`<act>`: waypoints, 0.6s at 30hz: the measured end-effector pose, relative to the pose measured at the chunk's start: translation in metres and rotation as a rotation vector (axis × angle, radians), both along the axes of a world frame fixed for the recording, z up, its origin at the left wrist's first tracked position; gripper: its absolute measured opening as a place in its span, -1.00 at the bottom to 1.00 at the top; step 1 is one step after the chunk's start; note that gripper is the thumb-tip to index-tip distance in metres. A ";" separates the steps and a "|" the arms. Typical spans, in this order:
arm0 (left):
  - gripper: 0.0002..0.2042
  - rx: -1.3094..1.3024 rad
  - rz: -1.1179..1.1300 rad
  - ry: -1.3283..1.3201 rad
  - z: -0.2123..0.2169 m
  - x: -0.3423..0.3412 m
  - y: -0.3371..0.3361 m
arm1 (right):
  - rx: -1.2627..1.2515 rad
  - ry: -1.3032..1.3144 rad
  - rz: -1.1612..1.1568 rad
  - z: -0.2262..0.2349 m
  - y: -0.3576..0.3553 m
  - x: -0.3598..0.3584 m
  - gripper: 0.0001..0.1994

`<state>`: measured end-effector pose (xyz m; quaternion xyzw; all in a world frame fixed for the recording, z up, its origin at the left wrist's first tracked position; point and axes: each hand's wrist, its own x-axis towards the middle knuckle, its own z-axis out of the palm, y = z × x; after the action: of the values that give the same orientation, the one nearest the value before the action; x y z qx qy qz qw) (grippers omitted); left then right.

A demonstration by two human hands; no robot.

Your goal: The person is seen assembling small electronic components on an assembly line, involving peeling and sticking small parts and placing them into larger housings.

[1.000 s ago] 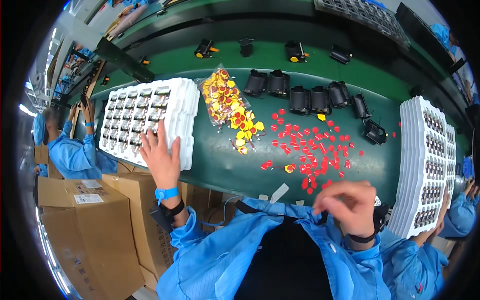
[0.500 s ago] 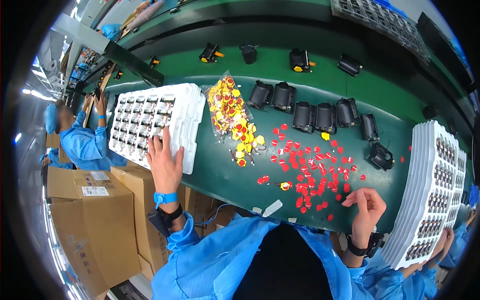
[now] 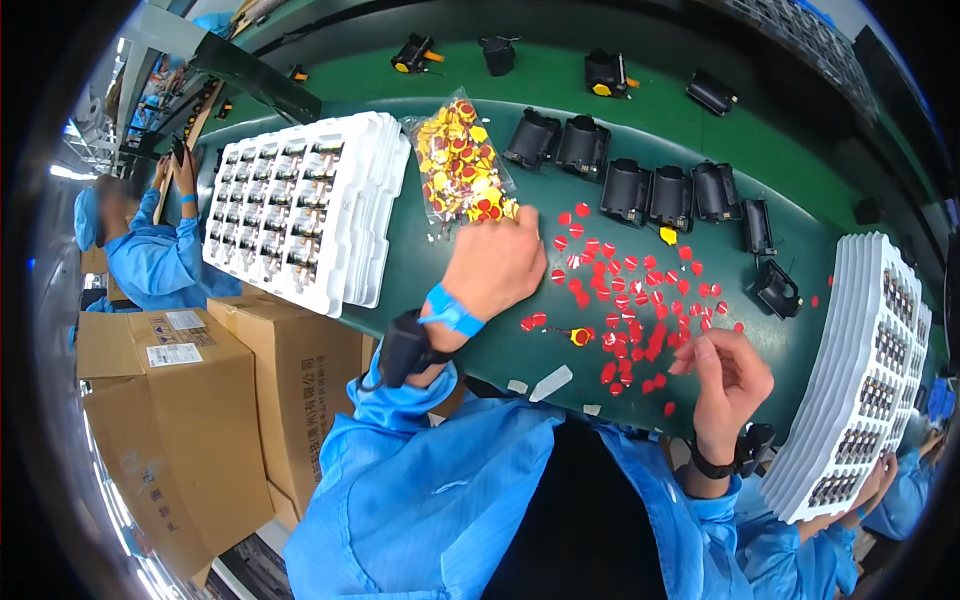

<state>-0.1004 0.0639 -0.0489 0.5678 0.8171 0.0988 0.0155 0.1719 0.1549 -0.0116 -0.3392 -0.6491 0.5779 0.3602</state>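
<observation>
Our hands at the red discs on the green belt

Our left hand point(image 3: 497, 265) rests palm-down on the green belt point(image 3: 420, 290), fingers loosely curled, holding nothing we can see; its fingertips touch the clear bag of yellow and red discs point(image 3: 460, 165). Our right hand point(image 3: 728, 385) has fingers drawn narrow at the edge of the scattered red discs point(image 3: 640, 300); whether a disc is pinched, we cannot tell. Black housings point(image 3: 630, 185) lie beyond the discs.

Beside the yellow-disc bag point(image 3: 462, 165): black housings point(image 3: 626, 188) 7 on belt; white tray stacks point(image 3: 300, 205) 2; cardboard boxes point(image 3: 175, 420) 2; red discs point(image 3: 640, 300) uncountable.
</observation>
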 end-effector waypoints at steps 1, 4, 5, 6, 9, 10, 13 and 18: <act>-0.76 0.006 -0.006 -0.008 -0.001 -0.002 0.004 | 0.033 -0.003 0.029 0.002 -0.002 -0.004 -0.94; -0.76 -0.085 -0.070 0.059 -0.003 -0.007 0.009 | 0.109 -0.034 0.068 0.003 -0.008 -0.011 -0.96; -0.76 -0.057 -0.099 0.010 -0.002 -0.013 0.007 | 0.120 -0.029 0.096 0.001 -0.009 -0.012 -0.96; -0.75 -0.032 -0.123 -0.033 0.000 -0.020 0.002 | 0.127 -0.018 0.130 0.000 -0.010 -0.013 -0.96; -0.81 0.140 -0.212 -0.268 0.006 -0.031 -0.008 | 0.141 -0.021 0.134 0.001 -0.012 -0.022 -0.95; -0.81 0.161 -0.221 -0.417 0.011 -0.028 -0.011 | 0.138 -0.020 0.149 0.001 -0.011 -0.026 -0.95; -0.85 0.237 -0.173 -0.617 0.038 -0.012 -0.028 | 0.416 -0.033 0.135 0.012 -0.008 -0.064 -0.93; -0.89 0.190 -0.188 -1.402 0.067 0.021 -0.032 | 0.533 0.025 0.386 0.007 -0.010 -0.083 -0.91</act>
<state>-0.0797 0.0319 0.0179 0.4376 0.5500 0.5096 0.4963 0.0886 0.1446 -0.0051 -0.0965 -0.8254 0.4494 0.3279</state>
